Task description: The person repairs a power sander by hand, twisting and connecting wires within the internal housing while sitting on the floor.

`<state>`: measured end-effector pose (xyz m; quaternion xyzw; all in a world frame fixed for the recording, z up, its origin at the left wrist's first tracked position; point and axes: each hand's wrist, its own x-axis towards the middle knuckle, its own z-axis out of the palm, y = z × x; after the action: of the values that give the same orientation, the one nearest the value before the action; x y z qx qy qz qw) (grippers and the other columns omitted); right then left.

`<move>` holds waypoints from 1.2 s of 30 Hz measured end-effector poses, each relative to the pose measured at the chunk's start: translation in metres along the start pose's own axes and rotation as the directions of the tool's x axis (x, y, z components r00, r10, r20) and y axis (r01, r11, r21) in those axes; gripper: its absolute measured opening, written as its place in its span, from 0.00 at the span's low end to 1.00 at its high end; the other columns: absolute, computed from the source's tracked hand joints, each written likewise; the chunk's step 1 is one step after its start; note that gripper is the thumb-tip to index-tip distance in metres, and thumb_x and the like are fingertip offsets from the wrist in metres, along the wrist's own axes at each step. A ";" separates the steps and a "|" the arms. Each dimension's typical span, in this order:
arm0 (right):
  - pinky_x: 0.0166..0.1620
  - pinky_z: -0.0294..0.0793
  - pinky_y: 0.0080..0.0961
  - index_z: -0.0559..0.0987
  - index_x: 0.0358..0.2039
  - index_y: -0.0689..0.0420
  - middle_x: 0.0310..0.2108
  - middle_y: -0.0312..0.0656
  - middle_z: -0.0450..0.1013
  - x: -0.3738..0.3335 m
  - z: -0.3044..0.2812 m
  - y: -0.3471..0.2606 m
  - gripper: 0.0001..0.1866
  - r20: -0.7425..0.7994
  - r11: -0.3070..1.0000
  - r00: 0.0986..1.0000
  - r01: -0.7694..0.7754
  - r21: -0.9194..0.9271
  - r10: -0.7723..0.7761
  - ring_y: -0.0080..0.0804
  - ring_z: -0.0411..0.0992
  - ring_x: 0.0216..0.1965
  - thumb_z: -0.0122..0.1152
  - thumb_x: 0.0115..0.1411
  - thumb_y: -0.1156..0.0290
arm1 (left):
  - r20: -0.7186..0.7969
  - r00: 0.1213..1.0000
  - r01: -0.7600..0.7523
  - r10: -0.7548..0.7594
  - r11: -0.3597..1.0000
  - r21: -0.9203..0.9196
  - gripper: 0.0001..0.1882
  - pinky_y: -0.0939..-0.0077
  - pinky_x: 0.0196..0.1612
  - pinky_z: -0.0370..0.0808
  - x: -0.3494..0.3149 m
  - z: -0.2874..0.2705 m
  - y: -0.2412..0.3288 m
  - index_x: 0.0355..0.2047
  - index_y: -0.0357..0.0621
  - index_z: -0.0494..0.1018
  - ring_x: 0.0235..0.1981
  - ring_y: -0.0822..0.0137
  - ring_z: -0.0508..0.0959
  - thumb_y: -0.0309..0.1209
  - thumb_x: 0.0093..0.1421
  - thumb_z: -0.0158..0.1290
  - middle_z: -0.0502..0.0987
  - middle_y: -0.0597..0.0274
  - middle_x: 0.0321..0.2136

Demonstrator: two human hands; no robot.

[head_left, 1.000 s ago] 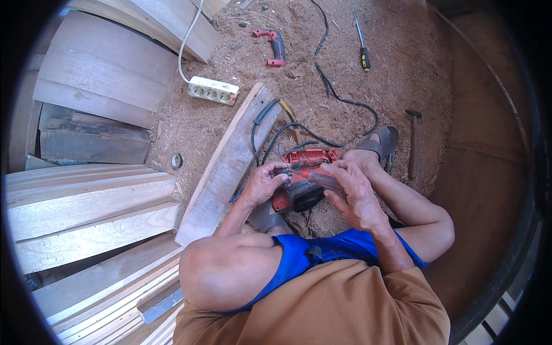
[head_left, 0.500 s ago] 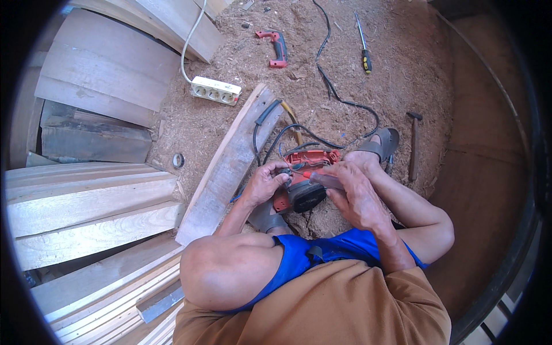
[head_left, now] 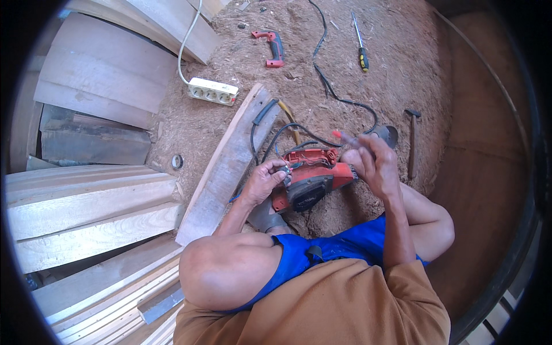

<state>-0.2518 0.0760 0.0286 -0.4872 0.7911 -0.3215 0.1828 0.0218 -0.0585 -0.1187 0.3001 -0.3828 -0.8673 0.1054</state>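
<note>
A red electric planer [head_left: 310,187] with a black side cover lies between my feet, its top housing open and wires showing. My left hand [head_left: 265,183] is at its left end, thumb and fingers pinching a small wired part [head_left: 287,169]. Raised over the planer's right end, my right hand [head_left: 376,168] is closed around a small screwdriver [head_left: 348,139] with a clear handle and a red front end. The screwdriver is apart from the planer, pointing up and left. Its thin shaft cannot be made out.
A loose red-and-black handle cover [head_left: 276,49], a yellow-and-black screwdriver [head_left: 363,57] and a hammer [head_left: 412,144] lie on the sawdust. A board [head_left: 224,167] lies left of the planer. Black cable [head_left: 345,102] winds beyond it. A white power strip [head_left: 213,91] and stacked planks [head_left: 92,195] are left.
My right hand has lifted the screwdriver away from the planer, up and to the right. My left hand stays in about the same place, still pinching the wired part.
</note>
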 end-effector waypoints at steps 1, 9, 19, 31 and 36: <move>0.47 0.75 0.41 0.79 0.46 0.65 0.38 0.55 0.78 0.007 0.008 0.020 0.13 -0.074 0.998 0.996 -0.049 -0.043 0.046 0.53 0.78 0.41 0.59 0.60 0.77 | 0.000 1.000 -0.001 0.001 1.000 0.001 0.17 0.74 0.46 0.79 0.000 0.000 0.000 0.54 0.35 0.69 0.38 0.71 0.80 0.27 0.67 0.56 0.79 0.61 0.39; 0.49 0.74 0.42 0.81 0.44 0.59 0.41 0.51 0.78 0.024 0.054 0.100 0.13 -0.028 0.849 0.995 -0.099 -0.518 0.098 0.50 0.77 0.42 0.61 0.58 0.75 | 0.016 1.000 0.021 -0.020 0.997 -0.076 0.17 0.74 0.47 0.79 0.005 -0.001 -0.002 0.54 0.36 0.69 0.40 0.71 0.80 0.28 0.67 0.56 0.79 0.61 0.39; 0.46 0.72 0.45 0.80 0.41 0.61 0.35 0.52 0.77 0.024 0.086 0.007 0.11 0.120 0.989 0.982 0.147 -0.020 -0.144 0.53 0.74 0.40 0.60 0.57 0.75 | 0.020 1.000 0.021 -0.021 0.999 -0.031 0.17 0.77 0.48 0.78 0.004 -0.006 -0.006 0.54 0.37 0.69 0.40 0.73 0.80 0.27 0.67 0.56 0.78 0.62 0.41; 0.42 0.75 0.45 0.81 0.39 0.63 0.32 0.54 0.78 0.020 0.080 -0.008 0.09 0.189 0.989 0.973 0.118 0.089 -0.133 0.55 0.77 0.38 0.57 0.59 0.75 | 0.053 0.999 -0.010 0.010 1.000 -0.010 0.17 0.74 0.49 0.77 0.001 -0.004 -0.005 0.55 0.38 0.69 0.42 0.72 0.79 0.27 0.67 0.55 0.78 0.61 0.43; 0.42 0.77 0.44 0.81 0.45 0.61 0.37 0.55 0.80 0.032 0.105 -0.026 0.14 0.450 0.992 0.887 0.057 0.112 -0.101 0.52 0.79 0.40 0.59 0.59 0.73 | 0.042 0.999 0.013 -0.015 0.998 0.062 0.18 0.75 0.48 0.77 -0.001 -0.003 -0.001 0.56 0.39 0.70 0.41 0.73 0.78 0.29 0.68 0.56 0.79 0.63 0.44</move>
<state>-0.1865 0.0042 -0.0295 -0.5714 0.6896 -0.2433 0.3726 0.0241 -0.0595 -0.1206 0.2874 -0.4096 -0.8619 0.0818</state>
